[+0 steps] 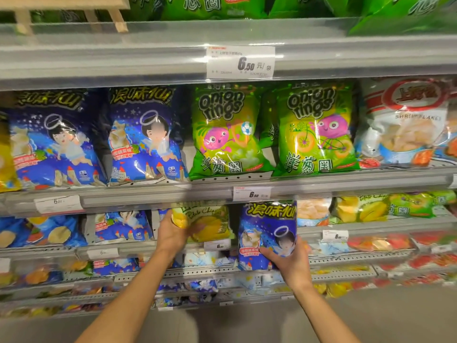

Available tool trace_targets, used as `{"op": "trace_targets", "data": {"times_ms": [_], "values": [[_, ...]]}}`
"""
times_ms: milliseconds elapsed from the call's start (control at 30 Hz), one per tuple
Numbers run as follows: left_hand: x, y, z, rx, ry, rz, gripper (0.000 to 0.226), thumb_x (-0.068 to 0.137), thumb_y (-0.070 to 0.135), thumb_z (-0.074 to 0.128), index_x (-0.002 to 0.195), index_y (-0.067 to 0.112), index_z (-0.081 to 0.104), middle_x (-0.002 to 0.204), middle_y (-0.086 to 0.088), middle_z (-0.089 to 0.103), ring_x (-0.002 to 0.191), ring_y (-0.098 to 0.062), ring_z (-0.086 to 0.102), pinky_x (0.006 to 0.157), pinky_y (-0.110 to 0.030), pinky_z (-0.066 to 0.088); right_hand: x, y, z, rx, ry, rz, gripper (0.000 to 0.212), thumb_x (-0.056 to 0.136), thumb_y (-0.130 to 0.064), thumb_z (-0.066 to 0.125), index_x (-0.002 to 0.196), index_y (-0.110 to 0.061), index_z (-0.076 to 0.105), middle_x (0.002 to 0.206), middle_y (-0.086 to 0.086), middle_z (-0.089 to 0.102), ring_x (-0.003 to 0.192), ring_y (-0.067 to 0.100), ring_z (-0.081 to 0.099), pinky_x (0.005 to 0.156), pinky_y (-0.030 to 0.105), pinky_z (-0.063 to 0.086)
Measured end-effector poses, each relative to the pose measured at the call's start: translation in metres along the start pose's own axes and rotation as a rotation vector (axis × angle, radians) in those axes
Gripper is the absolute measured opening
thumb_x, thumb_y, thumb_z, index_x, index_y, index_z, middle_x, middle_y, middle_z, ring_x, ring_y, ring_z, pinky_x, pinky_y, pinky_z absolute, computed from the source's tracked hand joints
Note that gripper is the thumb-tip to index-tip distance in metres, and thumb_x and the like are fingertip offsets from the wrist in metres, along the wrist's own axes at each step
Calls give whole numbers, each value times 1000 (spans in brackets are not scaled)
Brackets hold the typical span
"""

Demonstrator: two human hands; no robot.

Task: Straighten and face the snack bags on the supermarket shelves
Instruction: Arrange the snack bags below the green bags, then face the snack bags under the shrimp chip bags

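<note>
I have a bag in each hand at the third shelf down. My right hand (288,259) grasps the blue bag (268,233) low on its right side, fingers curled across the front and lower edge; the bag stands upright with its front toward me, out in front of the shelf lip (346,258) rather than seated on it. My left hand (173,233) grips the left edge of the yellow chip bag (210,224), which sits on the shelf just left of the blue one, tilted a little.

To do this step well, I judge I should set the blue bag back so its base lands flat behind the lip, then ease it forward until the front lines up with the neighbours. I would hold by the edges and bottom seam, not the puffed middle, so I don't crush the contents. The yellow chip bag wants a small turn to bring it square, label out, upright. The two bags are close together, so I would move one at a time to avoid knocking the other.

Both forearms reach up and forward from the near edge, wrists roughly level, left arm angled in from the left, right arm from the right
</note>
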State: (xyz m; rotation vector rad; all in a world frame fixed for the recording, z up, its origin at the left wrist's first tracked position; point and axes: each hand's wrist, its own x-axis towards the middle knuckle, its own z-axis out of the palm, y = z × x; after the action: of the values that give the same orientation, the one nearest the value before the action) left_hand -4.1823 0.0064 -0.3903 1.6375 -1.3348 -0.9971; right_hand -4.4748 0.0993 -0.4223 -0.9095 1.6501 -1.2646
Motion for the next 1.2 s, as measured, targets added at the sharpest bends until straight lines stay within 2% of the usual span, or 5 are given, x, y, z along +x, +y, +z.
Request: {"op": "trace_targets", "data": {"times_ms": [67, 167, 800, 1033, 1200], "values": [[1, 9, 18, 87, 32, 132, 23, 79, -22, 66, 71, -1, 64, 80, -15, 66, 86, -28, 70, 66, -32, 61, -9, 11, -18, -34, 49, -6, 72, 54, -31, 99, 114, -29, 59, 99, -17, 77, 93, 6, 73, 79, 29, 61], [6, 23, 50, 52, -40, 67, 34, 72, 13, 88, 58, 11, 57, 55, -1, 60, 56, -12, 59, 58, -23, 50, -20, 26, -47, -39, 119, 1, 73, 56, -20, 99, 117, -24, 59, 94, -19, 77, 86, 1, 73, 66, 10, 53], [28, 21, 118, 138, -200, -114, 66, 69, 44, 88, 113, 1, 66, 107, -9, 71, 104, -27, 66, 81, -29, 45, -46, 33, -80, -11, 166, 50, 67, 60, -4, 96, 116, -11, 59, 102, 2, 78, 94, 21, 75, 83, 49, 62], [2, 17, 73, 109, -161, -3, 40, 71, 20, 90, 100, 15, 62, 90, -1, 73, 80, -4, 65, 59, -3, 40, -56, 17, -40, -35, 125, 17, 67, 59, -8, 97, 114, -18, 60, 98, -9, 79, 91, 13, 76, 73, 24, 60], [-17, -14, 9, 317, -26, 201, 29, 90, 18, 72, 112, -1, 69, 107, -16, 68, 105, -32, 62, 92, -36, 50, -69, 0, 9, -48, 65, -8, 69, 60, -11, 97, 118, -17, 60, 98, -9, 78, 91, 10, 75, 75, 22, 59]]}}
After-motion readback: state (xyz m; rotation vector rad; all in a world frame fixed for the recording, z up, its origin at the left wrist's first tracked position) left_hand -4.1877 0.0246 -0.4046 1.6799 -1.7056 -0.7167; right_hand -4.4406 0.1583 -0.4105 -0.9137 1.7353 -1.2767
